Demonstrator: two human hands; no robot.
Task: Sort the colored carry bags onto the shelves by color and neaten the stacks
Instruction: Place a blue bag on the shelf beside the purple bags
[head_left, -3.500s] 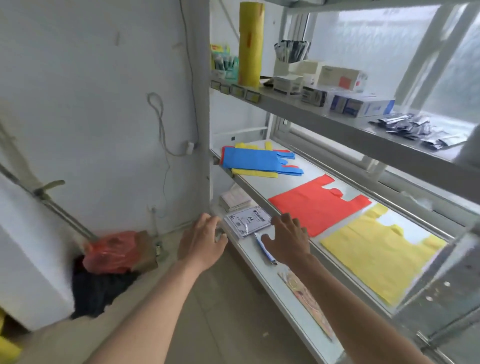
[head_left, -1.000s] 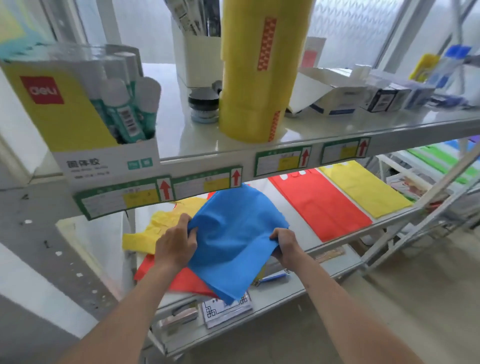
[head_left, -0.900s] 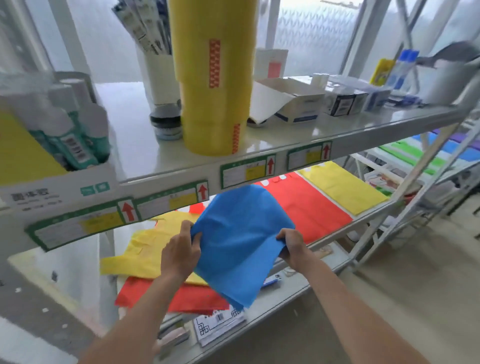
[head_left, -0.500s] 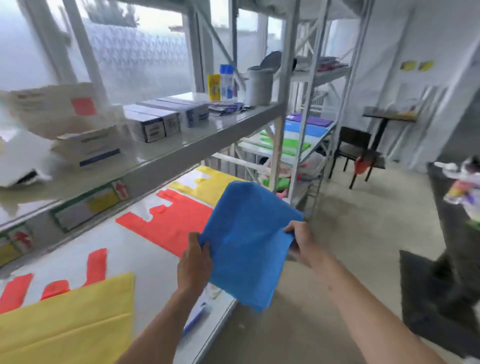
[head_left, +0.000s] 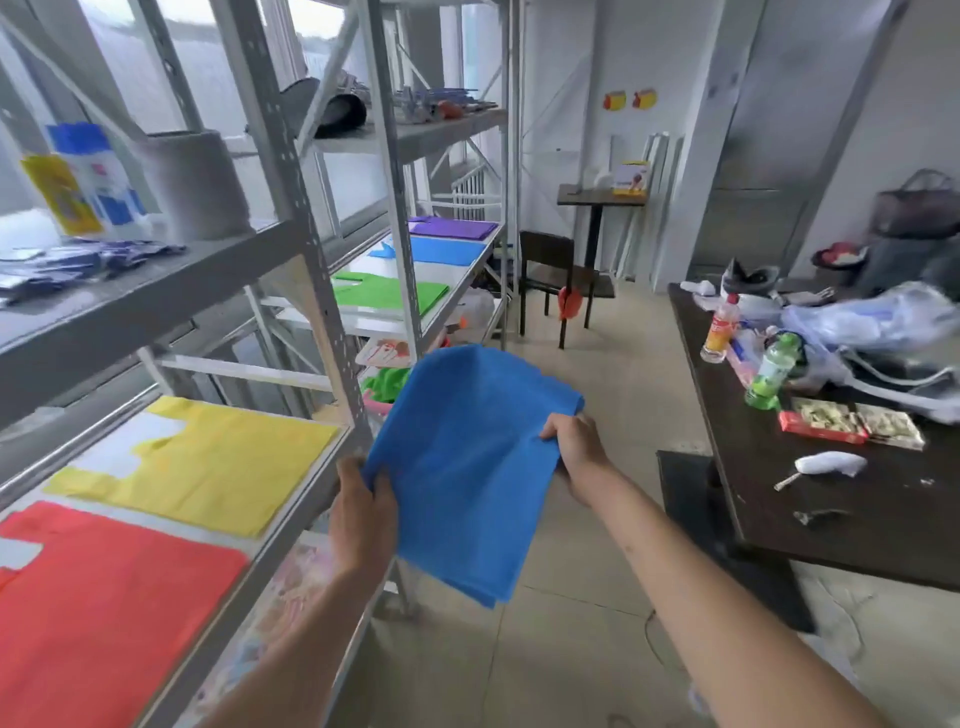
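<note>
Both hands hold one blue bag (head_left: 467, 462) in the air, in front of the shelf post and above the floor. The left hand (head_left: 363, 512) grips its left edge with fingers curled around the cloth. The right hand (head_left: 574, 447) pinches the right edge, thumb on top. The bag hangs folded, its lower corner pointing down.

On the near shelf (head_left: 291, 525), at the left, a yellow bag (head_left: 208, 462) lies flat, and a red bag (head_left: 104, 597) lies just beside it, nearer to the camera. On the far shelf lie a green stack (head_left: 389, 296), then a blue stack (head_left: 441, 250), then a purple stack (head_left: 452, 227), each apart from the next. At the right stands a dark desk (head_left: 831, 499) with bottles (head_left: 769, 371) and plastic wrapping (head_left: 872, 322) on it.
</note>
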